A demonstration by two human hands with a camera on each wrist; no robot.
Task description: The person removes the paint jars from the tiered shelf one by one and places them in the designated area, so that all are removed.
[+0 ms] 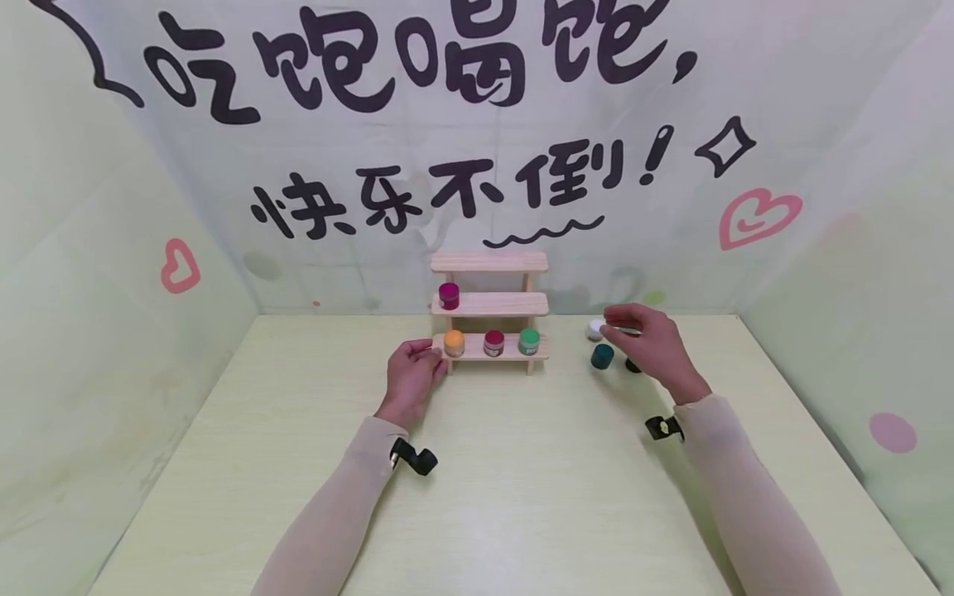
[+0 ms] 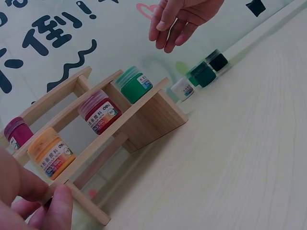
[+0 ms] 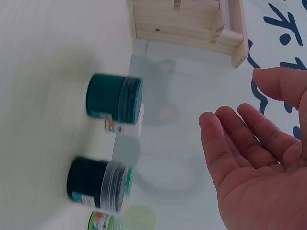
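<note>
A small three-tier wooden stand (image 1: 492, 263) is set against the back wall. On its lowest tier sit an orange paint jar (image 1: 454, 343), a red one (image 1: 493, 343) and a green one (image 1: 529, 341); a magenta paint jar (image 1: 449, 295) stands on the middle tier, at the left. My left hand (image 1: 410, 382) pinches the left end of the lowest board between thumb and fingers. Above the loose jars, my right hand (image 1: 652, 343) hovers with nothing in it, fingers relaxed and thumb apart. Under it are a white jar (image 1: 595, 329), a teal jar (image 1: 602, 357) and a near-black jar (image 3: 88, 182).
In the right wrist view a light-green jar (image 3: 103, 221) shows at the bottom edge, partly cut off. Behind the pale wooden table (image 1: 477, 497) hangs a printed cloth wall (image 1: 358, 273) with large black writing; similar walls close both sides.
</note>
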